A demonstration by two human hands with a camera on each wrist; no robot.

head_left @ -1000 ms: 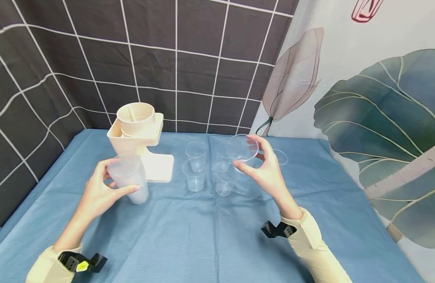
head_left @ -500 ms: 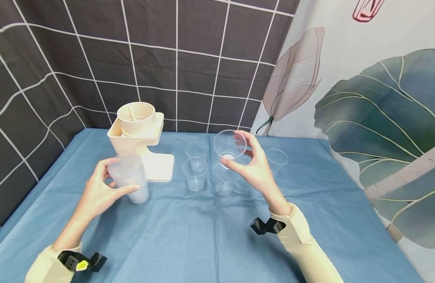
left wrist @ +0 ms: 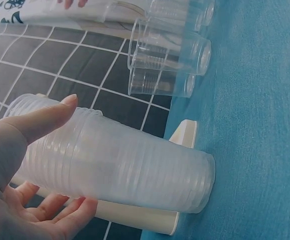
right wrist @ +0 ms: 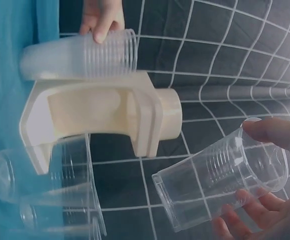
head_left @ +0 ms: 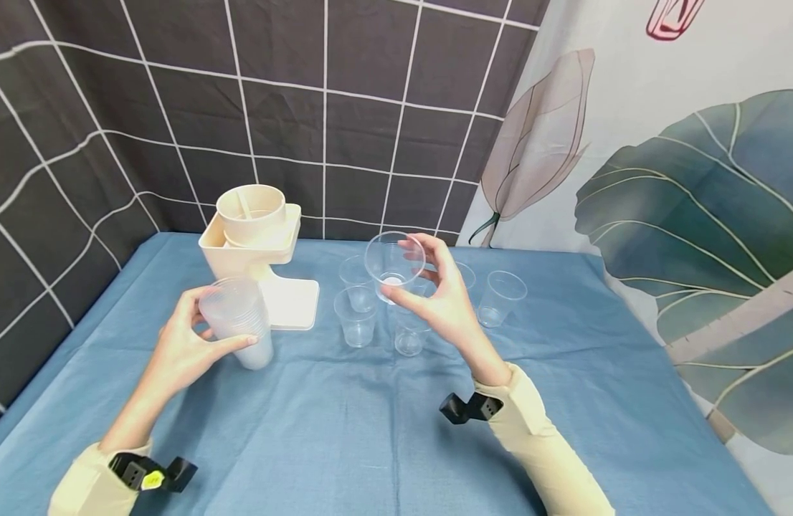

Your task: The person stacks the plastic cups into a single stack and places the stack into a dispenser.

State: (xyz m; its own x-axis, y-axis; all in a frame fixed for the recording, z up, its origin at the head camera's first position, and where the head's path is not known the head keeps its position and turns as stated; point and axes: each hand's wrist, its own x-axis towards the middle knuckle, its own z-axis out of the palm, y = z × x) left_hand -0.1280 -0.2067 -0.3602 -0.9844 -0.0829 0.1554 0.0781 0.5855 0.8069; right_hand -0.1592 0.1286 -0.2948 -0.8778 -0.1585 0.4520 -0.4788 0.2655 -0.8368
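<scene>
The left hand point(head_left: 186, 345) grips the stack point(head_left: 237, 312); the right hand point(head_left: 443, 290), pinching the raised cup point(head_left: 390, 264), should clear the standing cup point(head_left: 358, 330) at seven o'clock.

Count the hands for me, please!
2: the bare left hand holds a tall stack of translucent plastic cups; the bare right hand holds a clear plastic cup.

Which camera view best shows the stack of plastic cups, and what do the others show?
The left wrist view: the stack of plastic cups appears largest, side-on, its ridges and base plain. The head view shows it smaller, from above, held by the left hand; the right wrist view shows its side, also smaller.
</scene>
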